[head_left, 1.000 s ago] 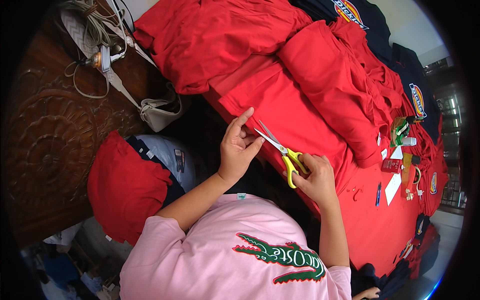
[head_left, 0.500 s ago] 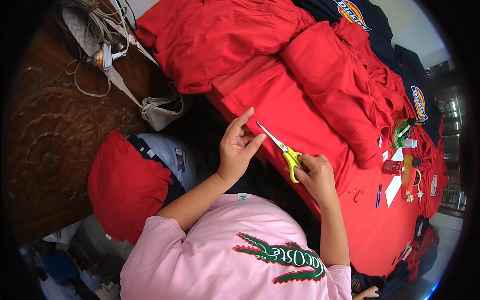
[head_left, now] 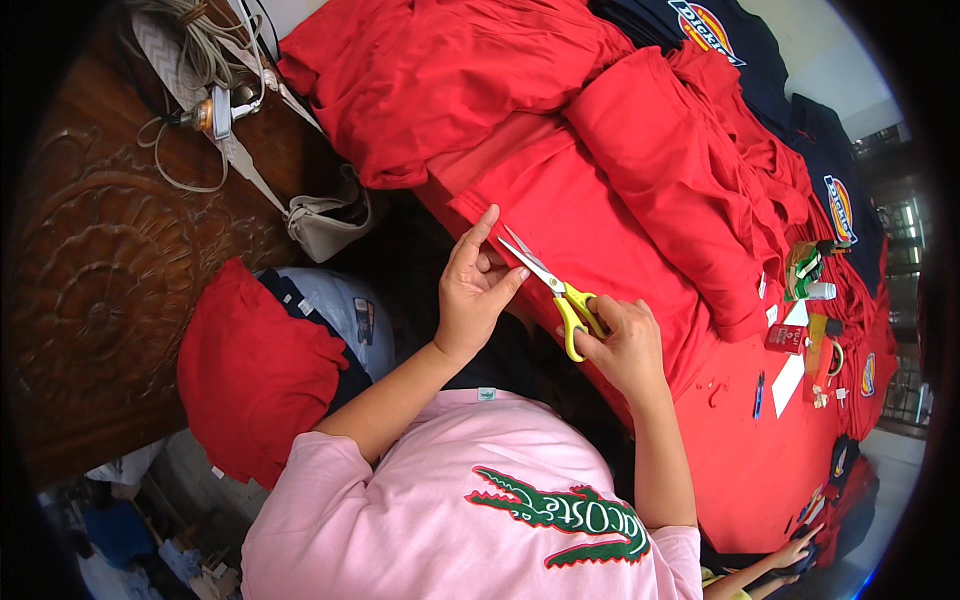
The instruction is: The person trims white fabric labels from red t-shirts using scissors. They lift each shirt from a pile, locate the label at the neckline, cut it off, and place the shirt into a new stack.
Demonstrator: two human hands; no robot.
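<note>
My right hand (head_left: pixel 626 345) grips a pair of scissors (head_left: pixel 567 305) with yellow-green handles, fingers in the loops. Their blades are slightly parted and point up and left, beside the thumb of my left hand (head_left: pixel 470 295). That hand is at the edge of a folded red garment (head_left: pixel 570 210), index finger and thumb stretched out and apart. Its other fingers are partly curled and half hidden; I see nothing held in them. The garment lies flat on a red-covered table (head_left: pixel 765 465).
More red garments (head_left: pixel 450 80) are heaped at the far side, with navy ones (head_left: pixel 735 45) behind. A blue pen (head_left: pixel 759 395), white paper (head_left: pixel 788 385) and tape (head_left: pixel 836 355) lie right. A white bag (head_left: pixel 325 225) hangs left by carved wood (head_left: pixel 110 300). Another person's hand (head_left: pixel 795 550) shows lower right.
The scissors have moved left toward my left hand, and their blades have parted. My left hand has barely shifted. The other person's hand and arm have come further into view at lower right.
</note>
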